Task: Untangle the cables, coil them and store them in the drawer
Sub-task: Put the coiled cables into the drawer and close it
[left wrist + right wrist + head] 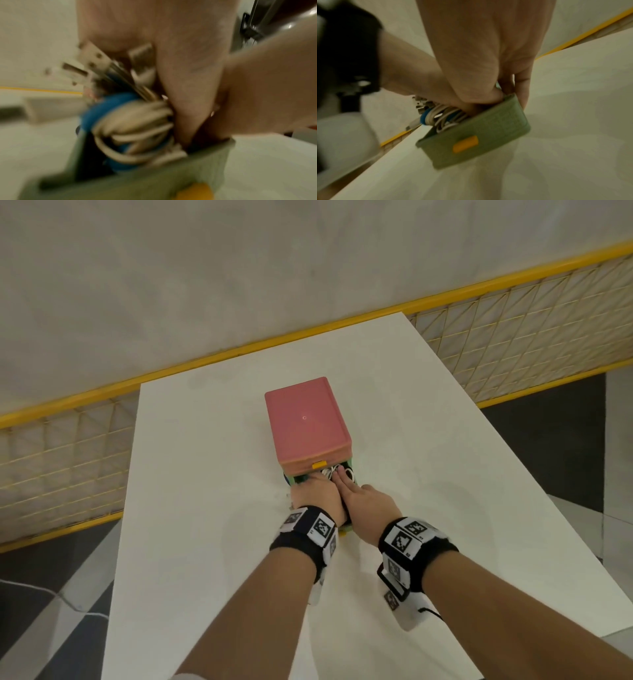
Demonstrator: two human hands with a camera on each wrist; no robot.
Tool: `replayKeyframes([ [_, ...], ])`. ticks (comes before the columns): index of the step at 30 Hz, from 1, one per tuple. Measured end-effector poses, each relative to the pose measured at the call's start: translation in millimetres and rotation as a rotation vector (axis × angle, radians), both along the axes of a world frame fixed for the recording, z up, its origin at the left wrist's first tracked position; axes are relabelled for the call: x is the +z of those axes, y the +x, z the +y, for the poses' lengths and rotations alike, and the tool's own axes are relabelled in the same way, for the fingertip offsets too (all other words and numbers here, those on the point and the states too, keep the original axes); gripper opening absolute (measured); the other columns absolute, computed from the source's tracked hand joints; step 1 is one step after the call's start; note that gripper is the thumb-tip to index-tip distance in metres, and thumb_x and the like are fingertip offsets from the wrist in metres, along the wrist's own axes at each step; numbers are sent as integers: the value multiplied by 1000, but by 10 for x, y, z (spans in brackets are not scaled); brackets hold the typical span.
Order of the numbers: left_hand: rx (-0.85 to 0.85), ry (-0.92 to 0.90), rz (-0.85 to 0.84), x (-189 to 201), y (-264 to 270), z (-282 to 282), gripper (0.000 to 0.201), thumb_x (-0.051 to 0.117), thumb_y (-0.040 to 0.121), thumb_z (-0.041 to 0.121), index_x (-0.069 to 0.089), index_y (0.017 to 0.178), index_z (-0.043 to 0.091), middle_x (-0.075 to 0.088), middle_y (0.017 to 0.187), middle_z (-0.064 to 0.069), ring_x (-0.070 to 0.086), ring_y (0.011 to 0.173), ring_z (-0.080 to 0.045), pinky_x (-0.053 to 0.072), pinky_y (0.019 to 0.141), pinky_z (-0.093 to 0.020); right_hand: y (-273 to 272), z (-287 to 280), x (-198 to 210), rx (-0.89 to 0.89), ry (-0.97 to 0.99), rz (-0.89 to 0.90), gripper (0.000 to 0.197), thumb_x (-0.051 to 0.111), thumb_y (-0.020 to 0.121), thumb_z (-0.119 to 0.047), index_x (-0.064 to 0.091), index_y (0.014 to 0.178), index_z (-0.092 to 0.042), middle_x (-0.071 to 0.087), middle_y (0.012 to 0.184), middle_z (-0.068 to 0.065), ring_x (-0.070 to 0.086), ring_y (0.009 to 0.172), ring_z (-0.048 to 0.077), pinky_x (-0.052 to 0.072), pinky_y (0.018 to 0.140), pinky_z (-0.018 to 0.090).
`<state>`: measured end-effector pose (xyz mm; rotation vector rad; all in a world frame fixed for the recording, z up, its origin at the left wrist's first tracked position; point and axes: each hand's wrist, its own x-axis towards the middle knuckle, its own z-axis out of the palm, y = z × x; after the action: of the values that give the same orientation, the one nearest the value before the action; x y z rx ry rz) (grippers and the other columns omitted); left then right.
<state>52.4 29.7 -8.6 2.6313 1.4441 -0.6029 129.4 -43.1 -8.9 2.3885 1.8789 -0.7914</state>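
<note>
On the white counter (pixel 191 508) stands a small cabinet with a pink top (pixel 306 419). Its green drawer (pixel 481 136) is pulled out toward the person, at the 6 o'clock side of the cabinet, and carries a yellow tab handle (pixel 465 144) on its front. A second yellow tab (pixel 319 464) shows on the pink drawer above it.

The coiled cables (pixel 137 127) lie inside the green drawer: white loops bundled with a blue one, with metal plug ends (pixel 92 59) sticking up at about 10 o'clock of the bundle in the left wrist view. In the head view only a few white loops show, between the hands and the cabinet front.

The left hand (pixel 317 496) reaches into the drawer from 6 o'clock, palm down over the cables. Its fingers are hidden behind the back of the hand in the head view, and the left wrist view is too blurred to settle it, so it cannot be told whether they are curled on the cables or lie flat on them.

The right hand (pixel 366 505) lies just beside the left, at its 3 o'clock, touching it. Its fingers (pixel 522 86) are close together; the right wrist view shows them over the far side of the drawer's right corner while the thumb sits at the rim, so the hand grips the drawer wall.

A yellow railing with wire mesh (pixel 513 330) runs behind the counter from 9 o'clock up to 2 o'clock.
</note>
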Motion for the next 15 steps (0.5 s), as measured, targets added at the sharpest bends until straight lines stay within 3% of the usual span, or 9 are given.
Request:
replayKeyframes([
  [2,-45,-6,-63,56,-54,13,64,52,90,42,37,134,-2,57,125,-12,59,112,-25,44,88,-34,64,111,28,9,-78,49,82,46,92,-13,-9,152,-25,-7,162,-4,54,115,29,50,89,39],
  [5,100,-3,-136,3,-88,-100,90,59,86,43,18,141,-16,54,129,-18,58,114,-29,47,88,-34,179,220,108,60,-184,170,88,50,90,-14,-13,151,-23,-3,162,3,56,118,34,45,93,38],
  [7,185,-4,-201,-123,-76,-164,92,60,87,40,14,142,-16,52,128,-20,58,114,-29,49,87,-33,210,211,150,78,-181,187,89,52,89,-12,-11,151,-21,7,162,7,56,118,34,45,93,36],
  [10,322,-19,-286,-223,-10,-206,87,59,89,37,14,144,-12,51,129,-17,58,113,-27,50,85,-32,171,53,114,77,-18,119,86,53,88,-13,-4,152,-23,28,157,7,61,104,34,48,83,38],
  [13,389,-65,-360,-217,0,-197,85,55,93,35,6,146,-10,45,134,-18,54,119,-28,48,90,-33,123,-139,13,77,106,94,81,46,87,-5,6,152,-34,11,160,-11,56,96,25,50,80,35],
  [15,371,-129,-432,-187,-55,-198,96,60,89,37,-2,147,-10,39,137,-19,47,125,-30,44,96,-37,122,-128,-23,85,107,78,80,43,87,-2,8,151,-34,5,160,-15,54,97,24,51,81,35],
])
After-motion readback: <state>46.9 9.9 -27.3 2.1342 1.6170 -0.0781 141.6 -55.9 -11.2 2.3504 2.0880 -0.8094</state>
